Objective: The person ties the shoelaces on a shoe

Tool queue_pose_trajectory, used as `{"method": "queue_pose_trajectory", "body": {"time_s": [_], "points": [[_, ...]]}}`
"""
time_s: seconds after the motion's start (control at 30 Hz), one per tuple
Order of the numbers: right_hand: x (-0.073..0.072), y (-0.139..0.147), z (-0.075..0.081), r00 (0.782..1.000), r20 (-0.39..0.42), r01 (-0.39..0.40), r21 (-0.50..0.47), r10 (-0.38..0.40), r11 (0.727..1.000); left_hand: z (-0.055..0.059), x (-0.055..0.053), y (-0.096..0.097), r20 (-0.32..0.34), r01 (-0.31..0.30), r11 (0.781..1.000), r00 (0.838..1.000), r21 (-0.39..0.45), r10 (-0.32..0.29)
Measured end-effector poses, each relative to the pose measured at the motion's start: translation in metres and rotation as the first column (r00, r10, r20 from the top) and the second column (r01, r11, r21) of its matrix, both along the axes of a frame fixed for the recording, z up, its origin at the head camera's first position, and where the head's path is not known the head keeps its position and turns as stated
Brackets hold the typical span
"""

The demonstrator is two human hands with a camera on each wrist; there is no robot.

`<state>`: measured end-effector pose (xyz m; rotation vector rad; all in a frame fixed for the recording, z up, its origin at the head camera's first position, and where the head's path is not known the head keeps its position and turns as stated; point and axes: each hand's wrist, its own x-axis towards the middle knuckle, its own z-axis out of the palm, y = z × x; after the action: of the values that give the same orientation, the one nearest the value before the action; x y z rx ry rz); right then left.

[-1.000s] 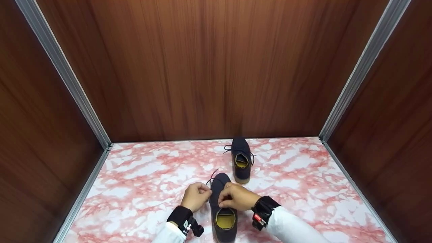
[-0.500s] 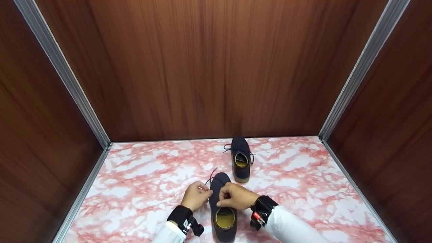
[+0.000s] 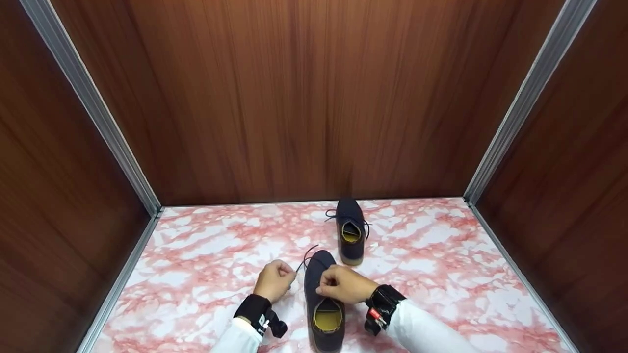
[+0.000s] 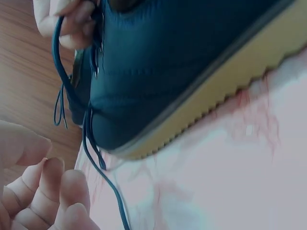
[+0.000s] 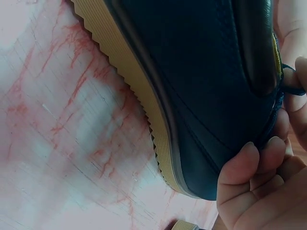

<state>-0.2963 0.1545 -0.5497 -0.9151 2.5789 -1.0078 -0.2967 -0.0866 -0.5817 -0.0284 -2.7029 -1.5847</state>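
A dark navy lace-up shoe point(image 3: 327, 338) with yellow lining and a jagged tan sole stands on the marbled surface, toe pointing away. My right hand point(image 3: 346, 285) is over its laced front, thumb and fingers pinching the shoelace point(image 5: 293, 89). Left of the shoe is my left hand point(image 3: 275, 280), fingers bent and thumb near the index fingertip. A loose lace end point(image 3: 309, 252) curves beside the toe, another stretch reaching the left fingertips in the head view. In the left wrist view no lace shows between those fingertips point(image 4: 52, 167); I cannot tell whether they hold it.
A matching shoe point(image 3: 351, 255), its lace tied in a bow, stands farther back and slightly right, toe by the back wall. Brown wood-grain panels point(image 3: 314, 98) with grey metal corner strips point(image 3: 530, 98) enclose the red-and-white surface point(image 3: 206, 294) at the back and sides.
My left hand has moved away from the shoe to the left, uncovering more lace beside it. My right hand stays over the laced front, almost still.
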Motion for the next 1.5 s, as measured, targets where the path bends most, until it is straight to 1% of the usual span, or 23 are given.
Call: {"method": "queue_pose_trajectory", "body": {"time_s": [0.07,0.2,0.3,0.37,0.47,0.57,0.7,0.8,0.83,0.93,1.13,1.2,1.27,1.37,1.43,1.5], "points": [[0.0,0.0,0.0,1.0,-0.005,0.001,-0.002,-0.001,1.0,-0.002,-0.002,-0.003,-0.031,-0.018,0.998,0.999,-0.065,0.016],[0.0,0.001,-0.001,1.0,-0.009,0.004,-0.003,-0.004,1.0,-0.007,-0.007,-0.005,-0.084,-0.033,0.988,0.996,-0.151,0.021],[0.0,0.001,-0.001,1.0,-0.003,0.009,0.001,-0.009,1.0,-0.011,-0.012,-0.005,-0.121,-0.026,0.976,0.993,-0.216,-0.001],[0.001,0.001,-0.002,1.0,0.001,0.013,0.004,-0.013,1.0,-0.015,-0.015,-0.004,-0.129,-0.007,0.963,0.991,-0.271,-0.029],[0.001,0.0,-0.003,1.0,0.002,0.014,0.009,-0.014,1.0,-0.02,-0.019,-0.002,-0.12,0.038,0.925,0.989,-0.377,-0.089],[0.001,0.0,-0.003,1.0,0.0,0.014,0.011,-0.014,1.0,-0.024,-0.022,0.0,-0.102,0.061,0.887,0.987,-0.458,-0.121],[0.002,-0.001,-0.002,1.0,-0.007,0.009,0.011,-0.009,1.0,-0.03,-0.022,0.006,-0.147,0.019,0.841,0.982,-0.54,-0.116],[0.002,0.0,-0.001,1.0,-0.008,0.011,0.015,-0.011,1.0,-0.033,-0.021,0.009,-0.198,-0.021,0.807,0.973,-0.59,-0.12],[0.002,0.0,-0.001,1.0,-0.006,0.013,0.018,-0.013,1.0,-0.035,-0.02,0.009,-0.202,-0.024,0.801,0.972,-0.598,-0.122],[0.002,0.0,-0.002,1.0,0.005,0.02,0.023,-0.02,1.0,-0.037,-0.019,0.01,-0.207,-0.027,0.795,0.97,-0.606,-0.124],[0.002,0.0,-0.004,0.999,0.028,0.028,0.036,-0.029,0.999,-0.035,-0.018,0.009,-0.177,-0.013,0.797,0.977,-0.604,-0.118],[0.002,0.0,-0.004,0.999,0.031,0.029,0.037,-0.03,0.999,-0.034,-0.018,0.009,-0.175,-0.008,0.796,0.977,-0.606,-0.123],[0.001,0.0,-0.004,0.999,0.03,0.033,0.036,-0.034,0.999,-0.034,-0.018,0.008,-0.186,-0.007,0.793,0.973,-0.609,-0.135],[0.001,-0.001,-0.004,0.999,0.019,0.043,0.031,-0.044,0.999,-0.035,-0.018,0.007,-0.208,0.001,0.801,0.965,-0.599,-0.156],[0.001,-0.001,-0.004,0.998,0.017,0.052,0.026,-0.053,0.998,-0.036,-0.017,0.006,-0.216,0.01,0.814,0.962,-0.58,-0.166],[0.002,0.0,-0.004,0.998,0.019,0.06,0.019,-0.06,0.998,-0.036,-0.016,0.004,-0.213,0.026,0.832,0.962,-0.554,-0.172]]}}
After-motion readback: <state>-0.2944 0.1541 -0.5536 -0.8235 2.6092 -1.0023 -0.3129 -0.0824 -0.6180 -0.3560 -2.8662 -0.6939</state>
